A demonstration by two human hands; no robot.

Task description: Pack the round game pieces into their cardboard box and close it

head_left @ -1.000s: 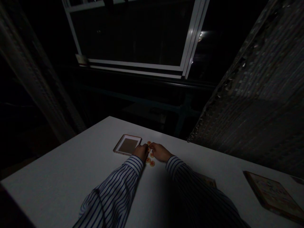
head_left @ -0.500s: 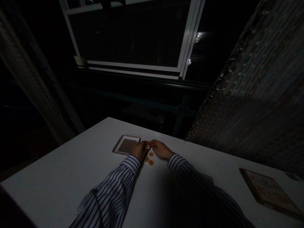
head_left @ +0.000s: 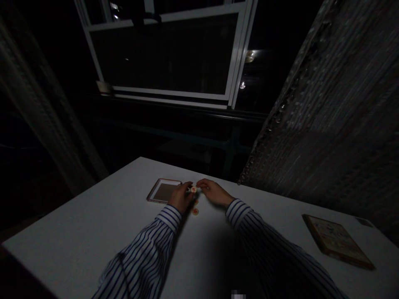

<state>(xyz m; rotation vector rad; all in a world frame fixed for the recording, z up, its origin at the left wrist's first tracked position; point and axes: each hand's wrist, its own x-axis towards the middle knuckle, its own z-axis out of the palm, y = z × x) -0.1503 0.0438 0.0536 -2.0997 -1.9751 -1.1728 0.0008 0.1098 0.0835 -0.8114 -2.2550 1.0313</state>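
Note:
Between the thumb and fingers of my left hand (head_left: 181, 197) is a round, pale xiangqi piece (head_left: 193, 189), its red character turned toward me. My right hand (head_left: 214, 192) comes in from the other side, fingers bent together with their tips at the edge of that piece. Whatever those right fingertips pinch is too small and dark to make out. Just below the left fingers, another xiangqi piece (head_left: 195, 211) lies flat on the white table, with one more partly hidden behind the hand. A shallow open tray or lid (head_left: 152, 192) with a white inner border lies left of my left hand, partly covered by it.
On the right of the white table (head_left: 93, 232) lies a flat, decorated box (head_left: 339, 241), with a small dark card-like item (head_left: 363, 222) beyond it. A beaded curtain (head_left: 299, 137) hangs by the table's far right edge. A white-framed window (head_left: 168, 92) stands behind. The room is dim.
My hands have lifted slightly apart, and the held piece now faces me. Fewer loose pieces show on the table below the hands. The view has shifted a little to the right.

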